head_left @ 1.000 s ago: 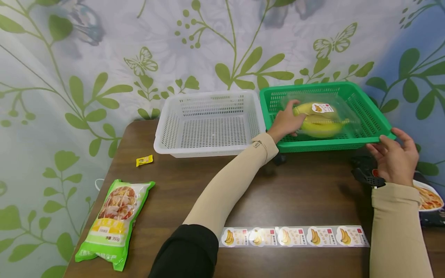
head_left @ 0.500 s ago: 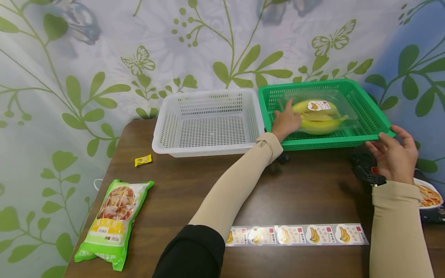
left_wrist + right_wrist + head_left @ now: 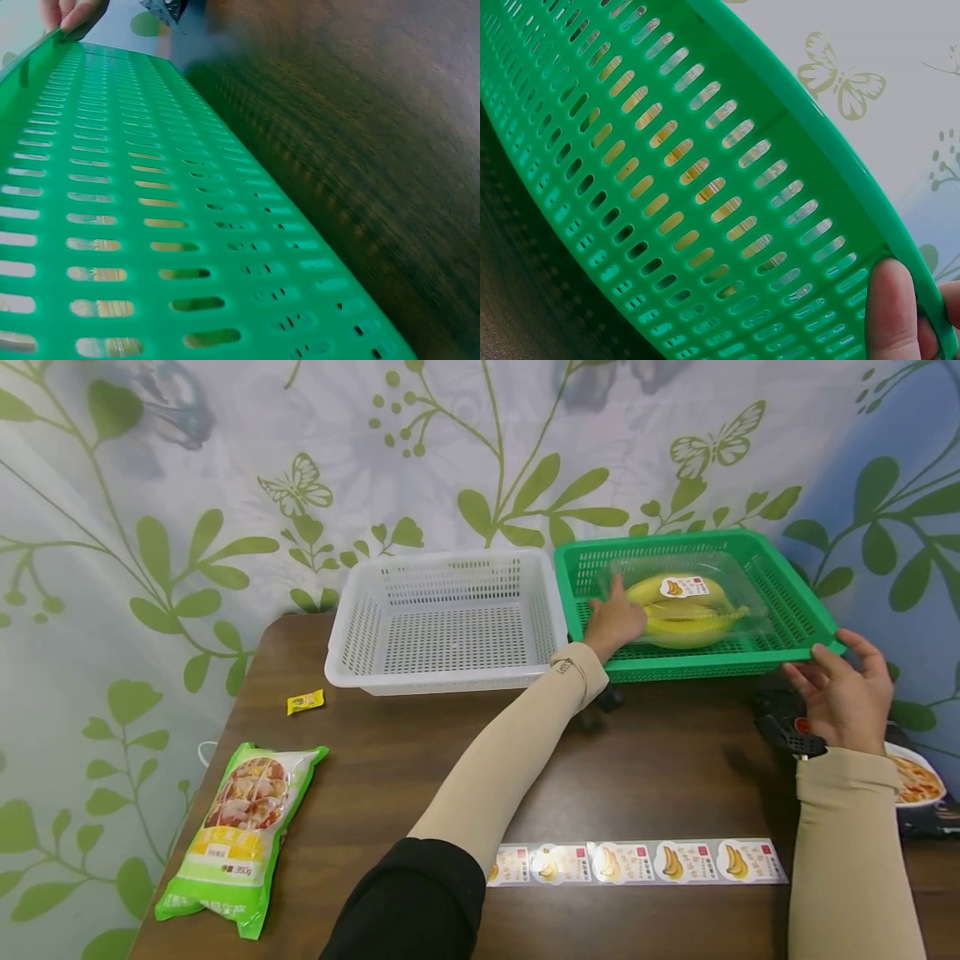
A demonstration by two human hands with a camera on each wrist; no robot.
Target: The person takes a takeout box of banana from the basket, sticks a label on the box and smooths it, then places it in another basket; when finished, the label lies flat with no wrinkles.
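A clear plastic box of bananas (image 3: 686, 610), a banana-print label (image 3: 683, 587) on its lid, lies inside the green basket (image 3: 798, 653). My left hand (image 3: 613, 625) reaches over the basket's front left part, its index finger stretched along the box's left end. The other left fingers are partly hidden. At the front right corner my right hand (image 3: 851, 689) pinches the basket's rim, and its thumb (image 3: 892, 307) presses the outer wall in the right wrist view. Only the basket's slotted side (image 3: 135, 187) and the right fingertips show in the left wrist view.
Left of the green basket stands a white basket (image 3: 450, 681). A strip of banana stickers (image 3: 637, 863) lies near the front. A yellow wrapped sweet (image 3: 305, 702) and a green-white food bag (image 3: 240, 835) are on the left. A dark food package (image 3: 915, 781) lies beyond the right wrist.
My left hand has shifted slightly left off the bananas, and its index finger has straightened. The right hand keeps its hold on the basket corner. The whole view has shifted a little.
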